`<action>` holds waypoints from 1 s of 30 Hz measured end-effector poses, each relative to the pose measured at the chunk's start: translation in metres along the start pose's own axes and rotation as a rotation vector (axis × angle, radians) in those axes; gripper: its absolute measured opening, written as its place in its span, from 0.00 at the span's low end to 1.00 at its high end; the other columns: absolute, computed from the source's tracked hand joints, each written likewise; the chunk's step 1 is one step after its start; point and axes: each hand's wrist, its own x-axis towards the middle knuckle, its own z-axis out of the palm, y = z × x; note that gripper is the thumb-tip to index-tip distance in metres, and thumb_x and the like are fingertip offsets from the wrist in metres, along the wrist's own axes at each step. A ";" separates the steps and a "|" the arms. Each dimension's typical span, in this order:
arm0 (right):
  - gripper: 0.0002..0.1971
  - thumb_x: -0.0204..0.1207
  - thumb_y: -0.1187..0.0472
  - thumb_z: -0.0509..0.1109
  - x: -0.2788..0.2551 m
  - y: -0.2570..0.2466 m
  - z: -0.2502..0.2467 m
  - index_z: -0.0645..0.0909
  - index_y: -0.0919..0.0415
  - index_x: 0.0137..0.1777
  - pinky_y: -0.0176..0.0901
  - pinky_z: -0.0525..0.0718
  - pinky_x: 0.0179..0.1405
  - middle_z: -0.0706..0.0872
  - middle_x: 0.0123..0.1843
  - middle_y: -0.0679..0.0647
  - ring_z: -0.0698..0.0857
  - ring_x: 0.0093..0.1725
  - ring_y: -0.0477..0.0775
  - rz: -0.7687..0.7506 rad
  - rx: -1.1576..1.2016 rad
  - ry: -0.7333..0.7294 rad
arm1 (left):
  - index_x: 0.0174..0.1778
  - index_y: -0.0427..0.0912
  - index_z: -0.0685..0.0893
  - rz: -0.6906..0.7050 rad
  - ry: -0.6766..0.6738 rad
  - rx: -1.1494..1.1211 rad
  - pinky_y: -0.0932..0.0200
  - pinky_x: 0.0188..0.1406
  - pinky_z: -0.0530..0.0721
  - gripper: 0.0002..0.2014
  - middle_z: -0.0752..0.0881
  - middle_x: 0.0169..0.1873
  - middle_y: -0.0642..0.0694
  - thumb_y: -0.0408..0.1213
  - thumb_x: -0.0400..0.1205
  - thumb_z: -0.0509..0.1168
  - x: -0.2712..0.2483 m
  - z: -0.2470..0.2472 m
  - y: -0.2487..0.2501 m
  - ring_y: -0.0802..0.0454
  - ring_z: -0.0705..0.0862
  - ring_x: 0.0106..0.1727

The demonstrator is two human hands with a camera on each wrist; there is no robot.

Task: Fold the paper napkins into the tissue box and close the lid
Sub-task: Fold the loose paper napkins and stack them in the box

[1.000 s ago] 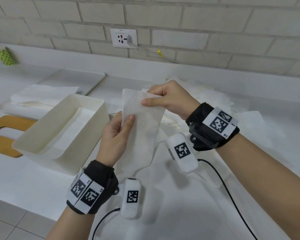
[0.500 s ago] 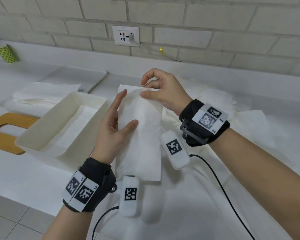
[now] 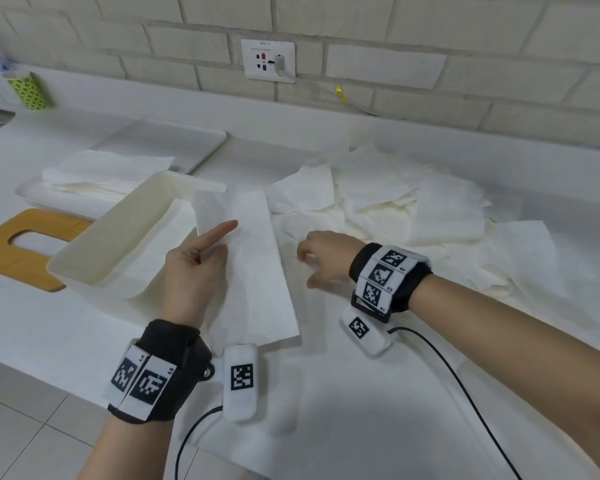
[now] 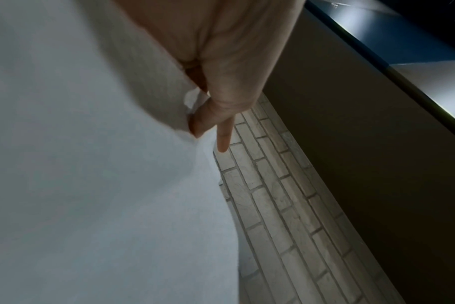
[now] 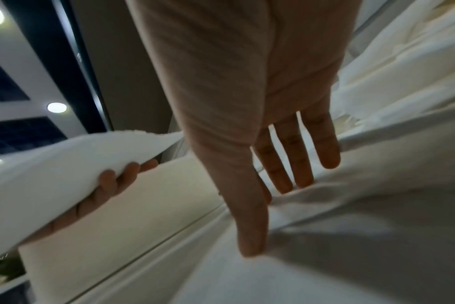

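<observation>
Left hand [image 4: 221, 67] apparently pinches blurred white napkin [image 4: 91, 185].

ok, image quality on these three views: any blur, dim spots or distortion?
Head view: evenly lit, right hand slightly motion-blurred, brick wall lines bowed by the wide lens. Left wrist view: dim, napkin a soft grey blur. Right wrist view: palm in shadow, ceiling lights blown out.

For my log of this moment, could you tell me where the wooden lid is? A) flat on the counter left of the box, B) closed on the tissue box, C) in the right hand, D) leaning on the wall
A: the wooden lid lies flat on the counter, left of the open tissue box.
</observation>
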 end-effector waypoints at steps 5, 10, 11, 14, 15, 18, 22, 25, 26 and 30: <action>0.18 0.75 0.66 0.69 0.005 -0.006 0.000 0.72 0.64 0.64 0.49 0.77 0.48 0.69 0.62 0.61 0.77 0.50 0.61 0.039 -0.043 -0.003 | 0.54 0.56 0.85 -0.036 0.034 0.026 0.68 0.64 0.74 0.18 0.86 0.56 0.59 0.25 0.83 0.61 0.001 -0.001 0.001 0.69 0.82 0.55; 0.22 0.73 0.76 0.55 0.002 -0.003 -0.004 0.72 0.59 0.65 0.46 0.71 0.42 0.63 0.52 0.56 0.68 0.47 0.57 0.034 -0.063 -0.080 | 0.59 0.52 0.84 -0.042 0.029 0.061 0.67 0.69 0.72 0.18 0.84 0.55 0.63 0.25 0.82 0.61 0.001 0.000 0.001 0.65 0.79 0.63; 0.23 0.74 0.76 0.55 0.001 -0.002 -0.004 0.71 0.57 0.66 0.45 0.70 0.40 0.63 0.51 0.56 0.68 0.47 0.57 0.029 -0.073 -0.080 | 0.59 0.52 0.84 -0.040 0.026 0.061 0.68 0.68 0.72 0.18 0.84 0.55 0.64 0.25 0.82 0.61 0.001 0.000 0.001 0.66 0.80 0.63; 0.23 0.76 0.75 0.53 -0.003 0.002 -0.005 0.71 0.56 0.68 0.42 0.66 0.34 0.64 0.50 0.55 0.70 0.44 0.57 0.026 -0.074 -0.051 | 0.58 0.52 0.84 -0.040 0.011 0.059 0.75 0.62 0.75 0.18 0.84 0.57 0.60 0.25 0.82 0.61 0.001 0.001 0.002 0.71 0.80 0.59; 0.22 0.76 0.74 0.53 -0.004 0.003 -0.004 0.71 0.57 0.68 0.43 0.66 0.36 0.65 0.50 0.55 0.70 0.44 0.57 0.024 -0.065 -0.033 | 0.58 0.52 0.84 -0.042 0.006 0.057 0.76 0.60 0.75 0.18 0.85 0.58 0.59 0.25 0.82 0.61 0.002 0.002 0.002 0.70 0.80 0.60; 0.23 0.75 0.74 0.53 -0.007 0.003 -0.005 0.68 0.58 0.68 0.46 0.64 0.42 0.66 0.49 0.56 0.70 0.47 0.58 0.007 0.022 0.033 | 0.57 0.53 0.85 -0.047 -0.001 0.051 0.69 0.66 0.74 0.18 0.85 0.58 0.59 0.25 0.82 0.61 0.002 0.004 0.003 0.64 0.80 0.63; 0.29 0.70 0.80 0.49 -0.010 0.006 -0.009 0.65 0.56 0.69 0.44 0.65 0.44 0.66 0.49 0.55 0.65 0.51 0.55 -0.013 0.053 0.087 | 0.58 0.52 0.84 -0.034 -0.001 0.062 0.77 0.61 0.74 0.17 0.84 0.56 0.60 0.25 0.82 0.61 0.004 0.006 0.004 0.72 0.80 0.59; 0.27 0.70 0.80 0.50 -0.012 0.010 -0.013 0.70 0.58 0.65 0.45 0.69 0.44 0.64 0.46 0.53 0.66 0.51 0.55 -0.015 0.045 0.153 | 0.59 0.51 0.84 -0.028 -0.007 0.064 0.85 0.52 0.73 0.17 0.84 0.55 0.62 0.25 0.82 0.61 0.006 0.008 0.004 0.81 0.78 0.54; 0.26 0.69 0.81 0.51 -0.013 0.011 -0.015 0.71 0.59 0.63 0.46 0.70 0.45 0.65 0.46 0.54 0.66 0.52 0.56 -0.012 0.048 0.172 | 0.59 0.51 0.84 -0.030 -0.006 0.067 0.84 0.53 0.73 0.17 0.84 0.55 0.62 0.25 0.82 0.61 0.006 0.008 0.005 0.80 0.78 0.54; 0.17 0.73 0.74 0.57 -0.018 0.017 -0.020 0.75 0.62 0.60 0.47 0.75 0.50 0.71 0.51 0.54 0.73 0.59 0.57 0.028 0.035 0.170 | 0.59 0.51 0.84 -0.041 -0.005 0.067 0.74 0.63 0.74 0.17 0.84 0.56 0.60 0.25 0.82 0.61 0.004 0.009 0.006 0.70 0.80 0.59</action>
